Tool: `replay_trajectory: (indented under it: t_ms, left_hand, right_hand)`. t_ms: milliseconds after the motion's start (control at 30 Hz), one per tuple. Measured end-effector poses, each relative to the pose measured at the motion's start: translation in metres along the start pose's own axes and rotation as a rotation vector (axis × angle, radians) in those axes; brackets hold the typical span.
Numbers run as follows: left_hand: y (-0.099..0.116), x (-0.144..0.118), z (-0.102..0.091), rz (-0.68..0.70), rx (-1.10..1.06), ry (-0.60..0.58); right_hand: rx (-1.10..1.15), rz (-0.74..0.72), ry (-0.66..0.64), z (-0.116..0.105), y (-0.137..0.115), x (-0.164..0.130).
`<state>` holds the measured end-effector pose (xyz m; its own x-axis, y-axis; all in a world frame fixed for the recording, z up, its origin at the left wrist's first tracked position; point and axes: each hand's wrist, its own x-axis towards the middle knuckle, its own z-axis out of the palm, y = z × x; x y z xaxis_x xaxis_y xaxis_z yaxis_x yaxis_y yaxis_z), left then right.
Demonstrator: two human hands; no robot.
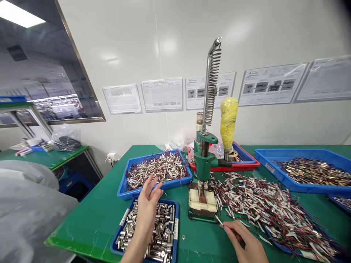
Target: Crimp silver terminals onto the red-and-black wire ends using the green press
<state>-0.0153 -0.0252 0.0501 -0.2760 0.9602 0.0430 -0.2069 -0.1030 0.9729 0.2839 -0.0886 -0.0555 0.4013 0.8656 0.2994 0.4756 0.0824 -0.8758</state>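
**Hands working beside the green press**

The right hand (244,239), at the lower right of the frame, is pinching a thin metal pin (219,220) between its fingertips, fingers closed on it. The pin's long axis is running diagonally, its free tip pointing up and left toward the base of the green hand press (204,160), and it is lying just beside that base. The left hand (148,204), lower centre, is hovering open with fingers spread apart, holding nothing, above a small blue tray (175,233) filled with short shiny metal cylinders (161,233).

Around them, a loose heap of slim silvery pins with red and green wire tails (263,208) is spreading over the green table (95,215) to the right of the press, crowding the right hand. Behind the left hand, a second blue tray (123,190) is carrying similar wired pins. The press is standing upright at centre, with a long coiled steel spring (212,80) rising from it and a handle wrapped in yellow film (228,122). A red tray (241,164) is sitting behind it, and a large blue tray (267,160) is lying at the right edge.
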Motion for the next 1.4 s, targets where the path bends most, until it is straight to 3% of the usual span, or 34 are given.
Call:
replay_trajectory:
  t_ms: [100, 200, 267, 400, 567, 800, 1000, 1167, 1400]
  left_hand:
    - [-0.001, 0.003, -0.028, 0.111, 0.274, -0.030]
    - [0.004, 0.004, -0.048, 0.222, 0.527, -0.089]
    - [0.005, 0.004, -0.054, 0.247, 0.715, -0.245]
    - [-0.007, 0.002, -0.049, 0.305, 1.089, -0.517]
    - [-0.024, 0.009, -0.028, 0.263, 1.315, -0.521]
    - [-0.026, 0.017, -0.020, 0.266, 1.226, -0.518]
    - [-0.021, 0.010, -0.020, 0.248, 0.859, -0.469]
    - [-0.014, 0.013, -0.004, 0.193, 0.729, -0.447]
    - [-0.013, 0.025, 0.034, 0.078, 0.557, -0.651]
  right_hand:
    - [-0.009, 0.004, -0.231, -0.002, -0.001, -0.002]
    - [-0.023, 0.020, -0.222, -0.002, 0.003, -0.003]
    - [-0.023, 0.041, -0.222, 0.000, 0.007, -0.004]
    - [-0.007, 0.091, -0.204, 0.002, 0.009, -0.005]
    - [-0.029, 0.054, -0.167, 0.000, -0.006, -0.009]
    - [0.104, -0.021, -0.044, 0.021, -0.045, 0.011]
    - [0.194, -0.074, 0.066, 0.063, -0.071, 0.041]
    - [0.016, -0.122, 0.103, 0.078, -0.068, 0.042]
    - [-0.102, -0.163, 0.112, 0.079, -0.051, 0.042]
